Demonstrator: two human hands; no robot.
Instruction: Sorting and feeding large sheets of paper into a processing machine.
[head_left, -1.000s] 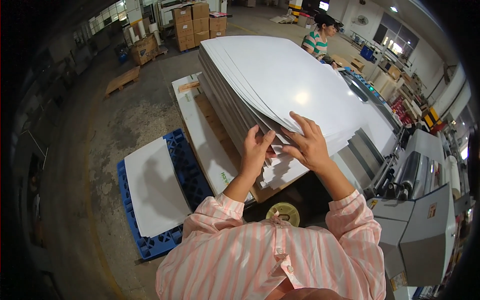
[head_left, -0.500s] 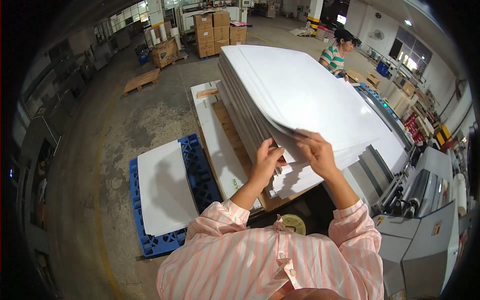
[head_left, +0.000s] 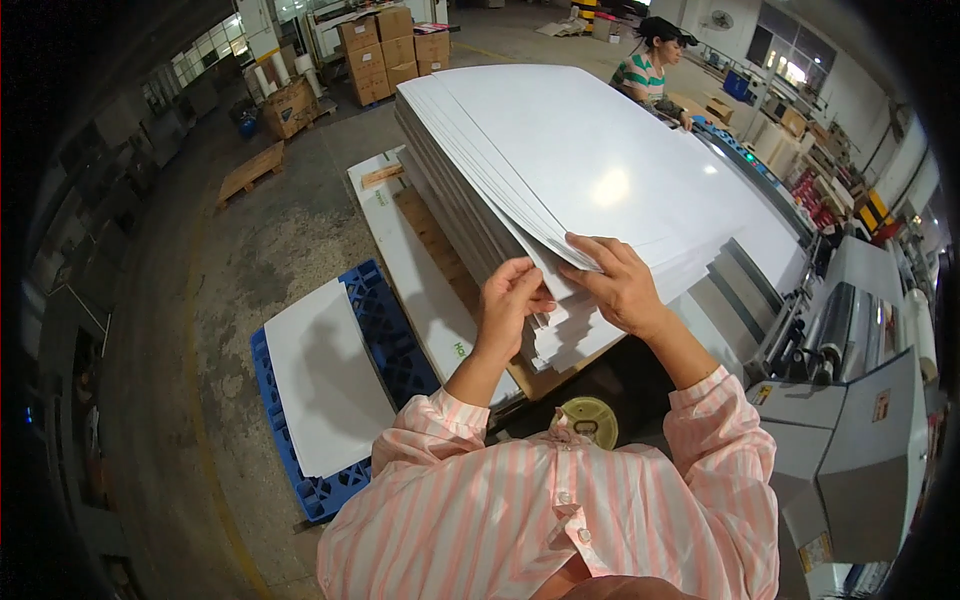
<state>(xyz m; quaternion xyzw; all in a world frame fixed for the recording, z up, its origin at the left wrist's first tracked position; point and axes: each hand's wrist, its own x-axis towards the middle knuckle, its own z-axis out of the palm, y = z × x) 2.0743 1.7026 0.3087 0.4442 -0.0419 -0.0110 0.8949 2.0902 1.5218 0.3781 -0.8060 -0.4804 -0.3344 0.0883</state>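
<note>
A tall stack of large glossy white sheets (head_left: 560,140) stands in front of me, its layers slightly uneven at the near corner. My right hand (head_left: 622,288) has its thumb and fingers closed over the near edge of the top sheets, which are a little raised and fanned apart there. Beside it, my left hand (head_left: 508,308) is closed at the stack's near-left corner, its thumb and curled fingers against the sheet edges. Part of the corner is hidden behind the fingers.
A blue plastic pallet (head_left: 375,310) with a lower pile of white sheets (head_left: 330,390) lies to the left. At right stands a machine with rollers (head_left: 838,340). Cardboard boxes (head_left: 385,55) are stacked at the back; another person (head_left: 648,75) stands beyond the stack.
The upturned corner of the top sheets has come down flatter. My right hand has closed further over their edge, and my left hand stays at the corner. The whole view has shifted slightly.
</note>
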